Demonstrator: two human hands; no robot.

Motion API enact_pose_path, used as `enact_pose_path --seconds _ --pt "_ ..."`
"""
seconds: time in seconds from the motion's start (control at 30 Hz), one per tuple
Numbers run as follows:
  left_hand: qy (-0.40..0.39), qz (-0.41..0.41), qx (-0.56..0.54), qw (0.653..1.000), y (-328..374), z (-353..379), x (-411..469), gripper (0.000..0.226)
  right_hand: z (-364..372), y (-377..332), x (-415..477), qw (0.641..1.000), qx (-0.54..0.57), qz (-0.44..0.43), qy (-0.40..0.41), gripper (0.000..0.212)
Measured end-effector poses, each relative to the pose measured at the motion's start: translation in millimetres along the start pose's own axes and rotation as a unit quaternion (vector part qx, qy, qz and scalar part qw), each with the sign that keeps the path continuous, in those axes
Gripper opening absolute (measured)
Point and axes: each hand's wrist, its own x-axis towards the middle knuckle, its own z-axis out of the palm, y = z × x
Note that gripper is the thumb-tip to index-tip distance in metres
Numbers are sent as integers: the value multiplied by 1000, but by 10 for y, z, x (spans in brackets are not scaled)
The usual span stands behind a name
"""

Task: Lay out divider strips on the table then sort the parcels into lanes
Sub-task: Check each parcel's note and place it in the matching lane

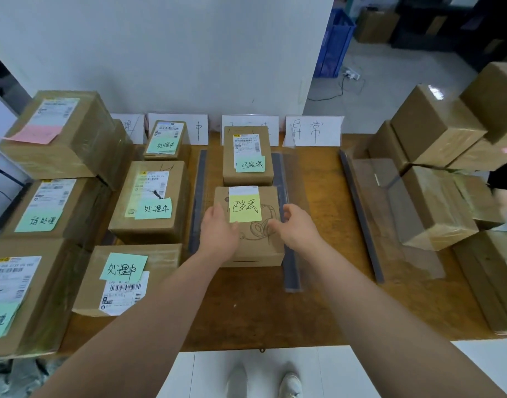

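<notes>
Left-hand fingers [217, 211] lie straight and close together, flat on the top-left of the yellow-note parcel [255, 242]. Right-hand fingers [286, 215] curl over its upper right edge, thumb on the lid. The left hand [219, 228] presses while the right hand [296, 228] grips. The parcel rests on the tabletop [275, 311] in the third lane, between the left divider strip [197, 196] and the right divider strip [289, 254], just behind which stands the green-note parcel [248, 156] of the same lane. Lane cards [314, 130] stand along the back edge. An unsorted stack [436, 202] waits at the far right.

Judged step: squaring the parcel in its lane.

Hazards: the parcel's right side appears to touch or overlap the right divider strip, so a sideways nudge could drag the strip askew and narrow the neighbouring lane. A forward push could bump the green-note parcel. Fingers brushing the yellow note [245, 208] might peel it loose.
</notes>
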Motion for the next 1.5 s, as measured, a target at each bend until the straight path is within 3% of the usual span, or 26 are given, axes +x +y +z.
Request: enact_pose_path --seconds 0.13,0.33,0.5,0.63,0.73,0.9,1.07,1.2,1.5 --pt "23 101 38 994 192 -148 -78 40 -289 -92 -134 996 -36 -47 63 66" --pt "34 189 51 980 729 -160 -275 48 -896 -11 -430 989 -49 -55 129 64" --pt "-18 263 21 964 1273 113 -532 39 -1503 301 -700 981 -66 -26 180 63" --pt "-54 285 37 956 1650 487 -765 53 -1994 688 -870 972 -54 9 227 64" --pt "-95 294 31 951 1902 870 -933 51 -2312 1015 -950 967 -56 32 246 63" --pt "-151 255 25 955 2200 1558 -1123 57 -2721 1570 -956 974 -66 50 212 60" --pt "-201 118 47 971 2369 2175 -1168 80 -3046 2029 -799 982 -74 32 168 61" --pt "-225 21 3 974 2412 2596 -1151 89 -3204 2250 -549 986 -96 1 136 50" --pt "-220 -31 -15 975 2318 3026 -1083 45 -3161 2415 -105 990 -108 -43 75 44"
